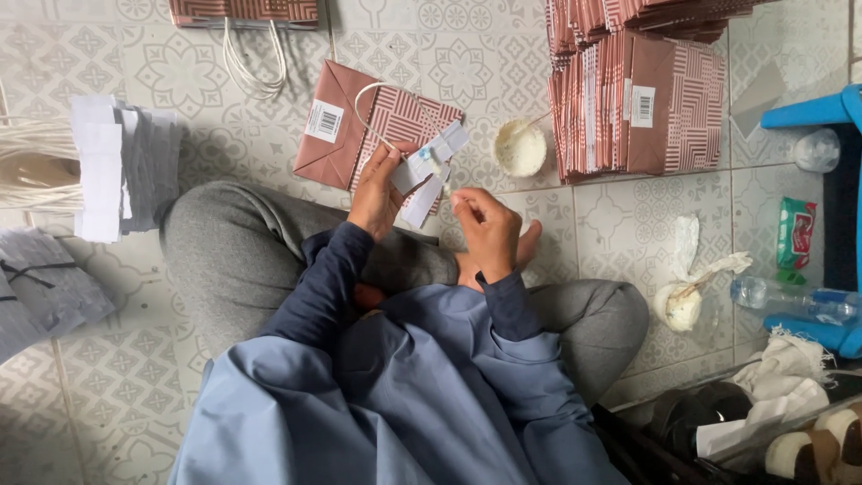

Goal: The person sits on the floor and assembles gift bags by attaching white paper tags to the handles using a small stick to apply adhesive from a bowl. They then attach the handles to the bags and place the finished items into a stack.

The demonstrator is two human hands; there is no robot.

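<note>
Near the middle of the frame, the left hand [377,193] pinched a small white paper strip [422,175] between thumb and fingers, closed firmly on it, with a cream cord handle [373,112] looping up from the same grip. Just right of it, the right hand [485,229] was loosely curled, fingertips drawn together; whether it held anything I could not tell. Directly behind the strip, a flattened brown paper bag [346,126] with a striped geometric print lay on the tiled floor [180,72], a white rectangular barcode label [324,121] at its upper left. A small round dish of white paste [520,148] sat just right of the bag; the strip could well slip or stick crooked if the paste smeared onto the fingers. At the upper right stood a dense stack of folded bags [637,99], one bearing another white barcode label [642,106]. At the left edge lay a pile of white strips [99,166].
</note>
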